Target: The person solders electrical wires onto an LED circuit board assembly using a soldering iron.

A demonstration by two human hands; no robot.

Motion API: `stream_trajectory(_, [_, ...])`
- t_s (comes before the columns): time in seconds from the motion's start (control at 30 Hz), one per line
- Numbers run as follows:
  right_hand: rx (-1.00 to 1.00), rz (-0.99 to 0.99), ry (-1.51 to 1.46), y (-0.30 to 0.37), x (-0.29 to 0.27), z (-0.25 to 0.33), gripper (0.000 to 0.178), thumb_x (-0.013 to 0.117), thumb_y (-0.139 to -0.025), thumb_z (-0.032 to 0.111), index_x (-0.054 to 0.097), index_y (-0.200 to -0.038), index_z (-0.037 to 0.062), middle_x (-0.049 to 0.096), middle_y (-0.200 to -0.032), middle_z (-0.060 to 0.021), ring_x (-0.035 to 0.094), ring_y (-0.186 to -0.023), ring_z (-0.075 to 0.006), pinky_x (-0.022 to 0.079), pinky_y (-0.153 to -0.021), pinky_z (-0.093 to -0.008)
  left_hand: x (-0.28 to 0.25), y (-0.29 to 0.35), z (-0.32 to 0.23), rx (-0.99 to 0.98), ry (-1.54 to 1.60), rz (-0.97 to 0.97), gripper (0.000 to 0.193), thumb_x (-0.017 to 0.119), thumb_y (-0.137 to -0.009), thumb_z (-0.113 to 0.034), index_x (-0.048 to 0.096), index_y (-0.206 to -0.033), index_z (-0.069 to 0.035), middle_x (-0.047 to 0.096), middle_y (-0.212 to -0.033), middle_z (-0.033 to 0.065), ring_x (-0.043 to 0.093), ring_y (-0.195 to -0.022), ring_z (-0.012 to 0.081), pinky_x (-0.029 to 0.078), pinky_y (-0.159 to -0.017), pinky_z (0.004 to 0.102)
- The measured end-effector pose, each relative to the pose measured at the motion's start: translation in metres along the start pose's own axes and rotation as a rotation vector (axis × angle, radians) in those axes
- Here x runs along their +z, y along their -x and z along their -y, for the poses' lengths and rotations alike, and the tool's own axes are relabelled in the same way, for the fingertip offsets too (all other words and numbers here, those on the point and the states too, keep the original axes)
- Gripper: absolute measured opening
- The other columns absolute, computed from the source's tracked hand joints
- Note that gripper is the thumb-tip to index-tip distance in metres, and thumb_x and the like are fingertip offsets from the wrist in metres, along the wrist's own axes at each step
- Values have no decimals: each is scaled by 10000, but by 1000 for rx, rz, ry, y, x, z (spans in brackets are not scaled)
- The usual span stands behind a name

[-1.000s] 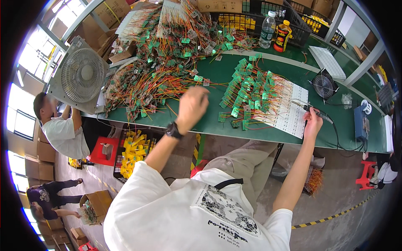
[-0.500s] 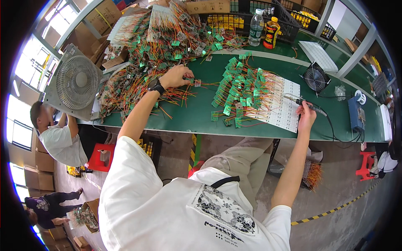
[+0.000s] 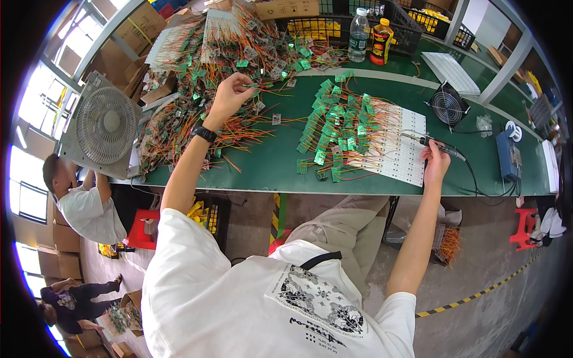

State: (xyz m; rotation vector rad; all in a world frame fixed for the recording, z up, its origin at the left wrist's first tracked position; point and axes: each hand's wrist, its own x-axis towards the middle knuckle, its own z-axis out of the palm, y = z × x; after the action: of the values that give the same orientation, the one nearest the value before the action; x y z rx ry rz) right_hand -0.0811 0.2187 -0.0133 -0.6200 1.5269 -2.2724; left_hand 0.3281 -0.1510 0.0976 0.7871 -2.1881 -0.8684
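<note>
My left hand (image 3: 230,98) is raised at the right side of a large heap of wired circuit boards (image 3: 203,89). Its thumb and fingers close on a small green circuit board (image 3: 253,87) whose thin wires trail to the right. A single loose board (image 3: 276,119) lies on the green table just below. In my right hand (image 3: 437,161) is a soldering iron (image 3: 431,142), tip pointing left over a white perforated panel (image 3: 412,137). Wires from several rows of green boards (image 3: 337,122) lie across the panel's left part.
A small black fan (image 3: 447,107) and a blue soldering station (image 3: 507,156) stand at the right. Behind are a clear bottle (image 3: 358,36), a dark bottle (image 3: 381,42) and black crates (image 3: 400,27). A large grey fan (image 3: 106,122) is at left, near a seated person (image 3: 89,203).
My left hand has moved up and left, away from the loose board, and now pinches a green board by the heap. My right hand keeps the soldering iron in nearly the same place.
</note>
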Motion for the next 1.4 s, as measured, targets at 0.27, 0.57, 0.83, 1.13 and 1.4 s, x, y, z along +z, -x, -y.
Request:
stream_trajectory(0.27, [-1, 1, -17, 0, 1, -1, 125, 647, -881, 102, 625, -920, -15, 604, -671, -65, 571, -535, -145, 412, -494, -240, 16, 44, -6, -175, 197, 210, 193, 573, -873, -53, 644, -1015, 58, 579, -949, 68, 652, -839, 143, 602, -710, 295])
stream_trajectory(0.57, [4, 5, -12, -3, -1, -3, 137, 652, -876, 109, 629, -933, -13, 608, -680, -64, 567, -539, -142, 415, -507, -241, 31, 102, -16, 72, -362, 406, 136, 667, -802, -115, 636, -874, -4, 643, -823, 107, 654, -705, 238, 525, -669, 338])
stream_trajectory(0.83, [1, -4, -15, -3, -5, -5, 163, 659, -871, 110, 627, -963, -21, 621, -689, -73, 575, -541, -150, 424, -507, -246, 19, 99, -22, 115, -522, 460, 137, 634, -797, -121, 679, -870, -14, 691, -784, 109, 680, -709, 237, 534, -668, 313])
stream_trajectory(1.13, [20, -33, -27, -2, -2, -2, 145, 665, -861, 93, 626, -942, -20, 625, -679, -77, 576, -535, -148, 415, -500, -239, 54, 106, -45, -110, 82, 258, 129, 645, -826, -38, 610, -921, 41, 704, -793, 80, 688, -777, 128, 542, -717, 244])
stream_trajectory(1.4, [27, -38, -62, -4, -5, -5, 136, 671, -856, 91, 629, -925, -18, 623, -674, -75, 580, -533, -153, 426, -502, -246, 166, 71, -105, 157, 393, -39, 144, 587, -942, -62, 603, -1036, 45, 717, -987, 135, 674, -910, 128, 513, -798, 240])
